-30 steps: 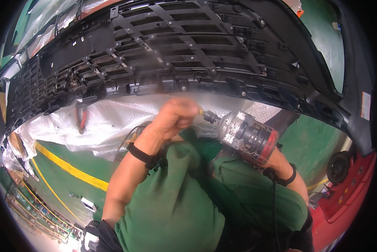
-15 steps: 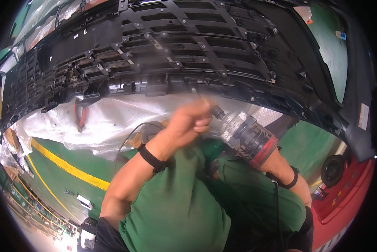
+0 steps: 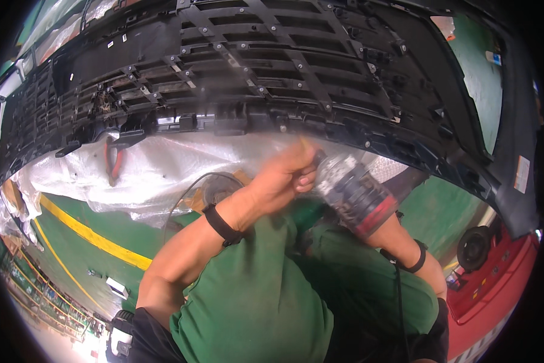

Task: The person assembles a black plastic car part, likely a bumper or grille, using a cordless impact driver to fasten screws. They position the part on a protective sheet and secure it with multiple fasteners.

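Note:
A large black plastic vehicle grille panel (image 3: pixel 317 78), with slatted openings and many small screws, spans the far side. My left hand (image 3: pixel 287 172) is closed, fingers curled, at the nose of a power drill (image 3: pixel 356 190). Blur hides whatever is between its fingertips. The drill has a scuffed silver front, a dark body and a red rear band, and its nose points toward the panel's near edge. My right hand (image 3: pixel 384 233) grips it from below, with most of the fingers hidden behind the tool. The drill is apart from the panel.
Red-handled pliers (image 3: pixel 112 163) hang over clear bubble wrap (image 3: pixel 181 160) along the panel's near edge. A round grey object (image 3: pixel 220 187) with a thin cord sits left of my knees. A red vehicle part (image 3: pixel 496 272) stands at right. Yellow lines (image 3: pixel 96 236) cross the green floor.
My left hand and the drill's nose have shifted slightly right, away from the panel's near edge. The drill is more blurred. The view has also shifted a little.

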`<move>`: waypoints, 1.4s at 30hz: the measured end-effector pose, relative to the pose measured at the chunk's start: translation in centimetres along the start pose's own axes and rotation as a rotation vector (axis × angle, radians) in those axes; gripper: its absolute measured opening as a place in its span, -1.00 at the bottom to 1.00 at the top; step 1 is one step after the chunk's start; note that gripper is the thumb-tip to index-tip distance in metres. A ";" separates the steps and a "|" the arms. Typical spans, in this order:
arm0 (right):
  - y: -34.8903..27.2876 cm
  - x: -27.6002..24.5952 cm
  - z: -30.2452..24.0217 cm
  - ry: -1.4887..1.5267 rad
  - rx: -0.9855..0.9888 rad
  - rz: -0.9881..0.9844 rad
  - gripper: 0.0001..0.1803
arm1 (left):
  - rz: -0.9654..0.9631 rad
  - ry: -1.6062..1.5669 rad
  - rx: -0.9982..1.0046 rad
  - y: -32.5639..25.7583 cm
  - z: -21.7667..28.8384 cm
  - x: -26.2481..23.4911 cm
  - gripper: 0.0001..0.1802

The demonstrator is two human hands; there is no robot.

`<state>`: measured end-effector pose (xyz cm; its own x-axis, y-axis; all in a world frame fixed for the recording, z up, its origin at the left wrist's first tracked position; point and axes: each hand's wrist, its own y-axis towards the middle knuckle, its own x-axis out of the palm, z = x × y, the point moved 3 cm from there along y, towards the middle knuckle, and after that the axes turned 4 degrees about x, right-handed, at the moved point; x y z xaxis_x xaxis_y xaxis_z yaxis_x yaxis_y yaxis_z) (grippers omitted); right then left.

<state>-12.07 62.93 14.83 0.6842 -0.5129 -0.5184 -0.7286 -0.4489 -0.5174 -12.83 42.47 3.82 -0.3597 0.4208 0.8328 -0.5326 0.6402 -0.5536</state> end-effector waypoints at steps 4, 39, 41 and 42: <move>0.2 -0.5 -0.4 0.074 0.164 -0.012 -0.35 | 0.016 0.031 -0.008 -0.3 0.1 0.2 -0.70; 5.3 -4.2 -5.4 -0.244 0.235 -0.279 -0.27 | 0.116 -0.192 -0.017 -0.5 0.4 -2.3 -0.64; 5.0 -3.7 -4.3 -0.143 0.139 -0.216 -0.39 | 0.067 -0.203 -0.011 -0.2 0.6 -2.1 -0.63; 4.6 -3.2 -3.9 -0.119 0.122 -0.211 -0.44 | 0.007 -0.201 -0.015 -0.1 0.7 -2.2 -0.63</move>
<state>-17.75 59.66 16.75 0.8250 -0.3245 -0.4626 -0.5647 -0.4418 -0.6971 -12.53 41.03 2.03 -0.5098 0.2890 0.8103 -0.5190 0.6478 -0.5576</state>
